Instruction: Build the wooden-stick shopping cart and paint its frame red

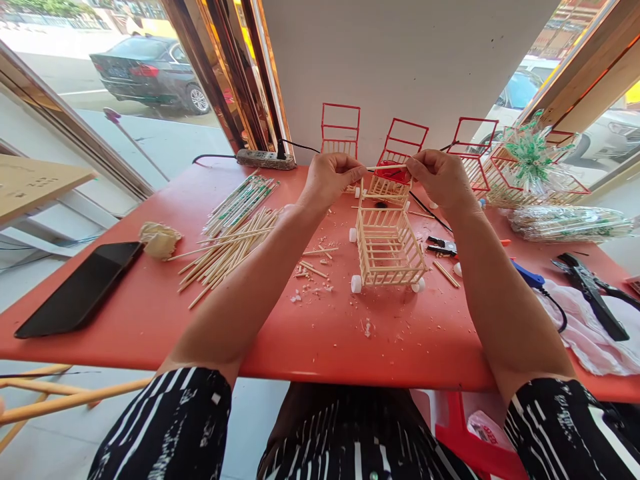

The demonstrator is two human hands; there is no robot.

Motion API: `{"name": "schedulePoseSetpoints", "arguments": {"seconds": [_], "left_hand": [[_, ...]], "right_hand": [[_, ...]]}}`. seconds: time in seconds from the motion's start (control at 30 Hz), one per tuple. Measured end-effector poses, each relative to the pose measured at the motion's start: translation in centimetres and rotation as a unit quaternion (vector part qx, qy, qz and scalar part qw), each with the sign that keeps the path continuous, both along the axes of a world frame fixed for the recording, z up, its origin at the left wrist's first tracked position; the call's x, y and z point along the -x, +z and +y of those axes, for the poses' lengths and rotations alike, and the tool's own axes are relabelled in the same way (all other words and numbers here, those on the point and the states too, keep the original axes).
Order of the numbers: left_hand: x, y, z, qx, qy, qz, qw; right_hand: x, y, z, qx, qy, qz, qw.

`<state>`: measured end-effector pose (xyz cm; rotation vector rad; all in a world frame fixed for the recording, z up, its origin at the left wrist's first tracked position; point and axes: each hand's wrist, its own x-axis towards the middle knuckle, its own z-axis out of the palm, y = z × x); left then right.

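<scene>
A small cart of thin wooden sticks (391,275) with white wheels stands on the table in front of me. Above its far end, my left hand (336,175) and my right hand (444,175) pinch the two ends of a thin wooden stick (387,167), held level between them. The stick lies across the top of the cart's upright end frame; whether it touches both posts I cannot tell. Behind it, partly hidden, is a red piece among the frames. Loose wooden sticks (235,257) lie in a pile left of the cart.
On the red table (300,343) are a black phone (80,287), wrapped sticks (243,203), a power strip (265,159), pliers (442,246), a blue-handled tool (527,274) and a pink-white cloth (580,327). Red-framed carts (341,127) stand along the wall. Stick offcuts litter the middle.
</scene>
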<state>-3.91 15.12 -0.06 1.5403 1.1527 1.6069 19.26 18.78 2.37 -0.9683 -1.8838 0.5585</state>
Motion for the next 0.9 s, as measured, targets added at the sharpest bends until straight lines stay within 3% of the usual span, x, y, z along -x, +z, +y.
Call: {"name": "schedulePoseSetpoints", "arguments": {"seconds": [0.9], "left_hand": [[0.06, -0.14, 0.14, -0.012, -0.007, 0.005, 1.0]], "right_hand": [[-0.06, -0.05, 0.11, 0.014, 0.006, 0.006, 1.0]]}}
